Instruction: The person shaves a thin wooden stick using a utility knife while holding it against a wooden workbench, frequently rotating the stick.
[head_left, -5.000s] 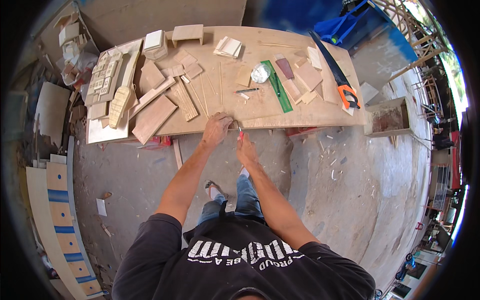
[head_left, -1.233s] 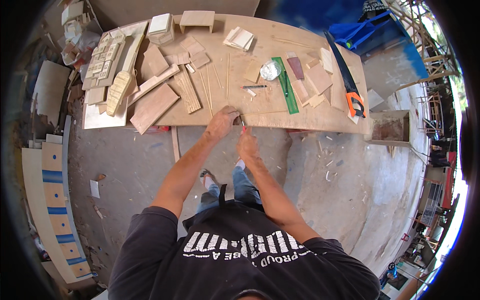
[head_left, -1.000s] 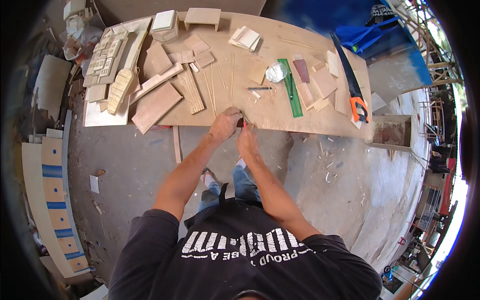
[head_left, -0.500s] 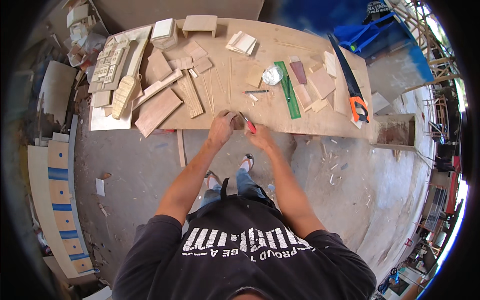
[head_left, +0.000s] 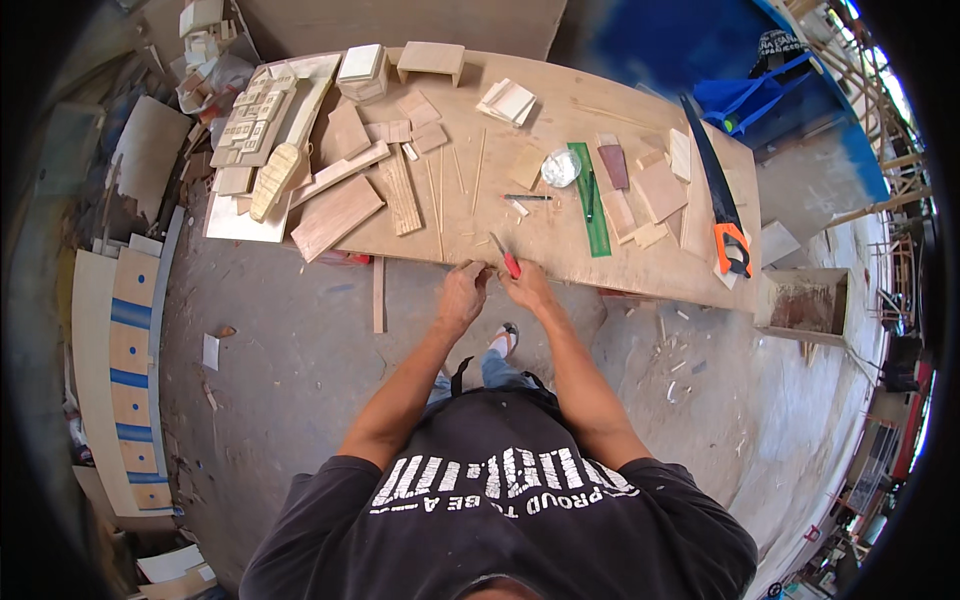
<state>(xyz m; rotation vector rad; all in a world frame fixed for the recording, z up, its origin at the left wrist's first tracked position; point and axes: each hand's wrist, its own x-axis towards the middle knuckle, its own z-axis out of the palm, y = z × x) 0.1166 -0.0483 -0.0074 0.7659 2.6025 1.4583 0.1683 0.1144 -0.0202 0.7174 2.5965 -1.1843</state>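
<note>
At the front edge of the wooden worktable (head_left: 555, 238), my two hands are close together. A knife with a red handle (head_left: 512, 266) sits in my right hand (head_left: 532, 290), its narrow blade pointing up and away over the tabletop. My left hand (head_left: 463, 294) is closed, fingertips pinched near the knife; whatever is between them is too small to make out. Beyond my hands lie a dark pencil-like stick (head_left: 530, 197), small pale offcuts (head_left: 518, 208) and a round tub of white stuff (head_left: 561, 168). Beside the tub is a green ruler (head_left: 590, 215).
Wooden boards (head_left: 338, 217) and thin sticks (head_left: 478, 172) cover the table's left half. A carved wooden panel (head_left: 258, 120) lies at the far left. On the right are flat wood pieces (head_left: 662, 190) and a handsaw with an orange handle (head_left: 733, 250). An open box (head_left: 808, 300) adjoins the right end.
The view has shifted, so the table appears further right. Both hands have drawn back a little toward me, to the table's front edge; the knife stays in my right hand.
</note>
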